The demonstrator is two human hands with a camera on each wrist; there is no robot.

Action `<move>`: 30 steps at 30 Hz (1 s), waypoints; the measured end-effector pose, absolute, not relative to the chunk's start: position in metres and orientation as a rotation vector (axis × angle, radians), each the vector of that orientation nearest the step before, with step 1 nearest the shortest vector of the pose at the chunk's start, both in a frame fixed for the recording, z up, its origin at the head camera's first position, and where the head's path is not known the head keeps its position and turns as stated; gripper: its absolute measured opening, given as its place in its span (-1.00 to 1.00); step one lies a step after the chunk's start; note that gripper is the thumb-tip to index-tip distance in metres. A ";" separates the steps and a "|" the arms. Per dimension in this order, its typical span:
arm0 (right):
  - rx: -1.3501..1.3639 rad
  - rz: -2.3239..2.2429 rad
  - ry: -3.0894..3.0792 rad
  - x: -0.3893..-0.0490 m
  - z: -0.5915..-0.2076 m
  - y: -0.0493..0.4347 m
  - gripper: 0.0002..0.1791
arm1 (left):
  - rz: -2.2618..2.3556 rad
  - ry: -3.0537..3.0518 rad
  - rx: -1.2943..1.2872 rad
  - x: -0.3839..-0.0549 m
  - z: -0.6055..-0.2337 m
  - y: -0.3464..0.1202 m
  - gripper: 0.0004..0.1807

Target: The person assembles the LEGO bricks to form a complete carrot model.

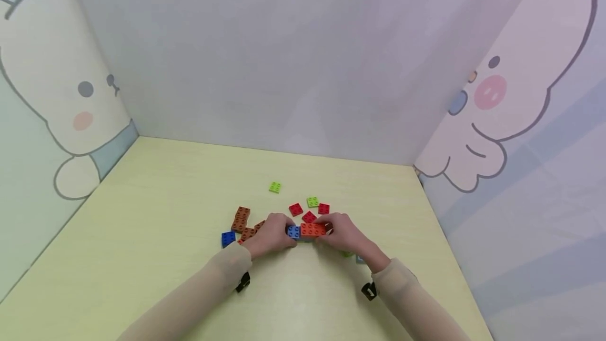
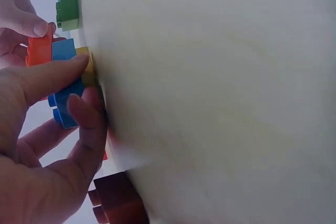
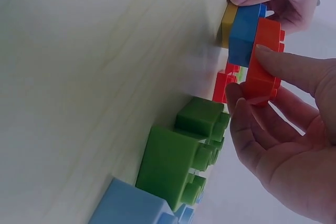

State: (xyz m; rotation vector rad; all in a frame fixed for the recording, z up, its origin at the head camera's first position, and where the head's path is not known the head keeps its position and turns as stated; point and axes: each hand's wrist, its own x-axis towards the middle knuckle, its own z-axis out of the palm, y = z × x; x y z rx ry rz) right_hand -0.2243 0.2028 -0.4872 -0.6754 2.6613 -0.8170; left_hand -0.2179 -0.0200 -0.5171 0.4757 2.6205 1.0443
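My left hand (image 1: 272,233) pinches a blue brick (image 1: 293,232) between thumb and fingers. Under the blue one is a yellow brick (image 3: 227,22), best seen from the right wrist, and the left thumb touches it too. An orange-red brick (image 1: 313,229) sits on top of the blue brick, overhanging toward the right. Thumb and fingers of my right hand (image 1: 345,231) grip this orange-red brick at its right end. Whether its studs are fully pressed together with the blue brick, I cannot tell.
Brown bricks (image 1: 239,224) and a dark blue brick (image 1: 228,239) lie left of the hands. Beyond them are small red bricks (image 1: 295,209) and lime green ones (image 1: 275,187). Green bricks (image 3: 168,161) and a light blue brick (image 3: 128,205) lie near the right wrist.
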 end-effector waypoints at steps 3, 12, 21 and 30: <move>-0.669 -0.821 2.658 -0.224 -0.487 0.203 -0.59 | 1.010 2.622 0.454 -0.216 -0.512 -0.022 -0.51; -0.669 -0.812 2.664 -0.223 -0.485 0.203 -0.60 | 1.014 2.673 0.454 -0.218 -0.481 -0.047 -0.46; -0.667 -0.803 2.670 -0.224 -0.486 0.202 -0.61 | 0.948 2.762 0.366 -0.225 -0.461 -0.070 -0.51; -0.680 -0.779 2.677 -0.223 -0.487 0.201 -0.61 | 0.900 2.773 0.304 -0.217 -0.448 -0.096 -0.67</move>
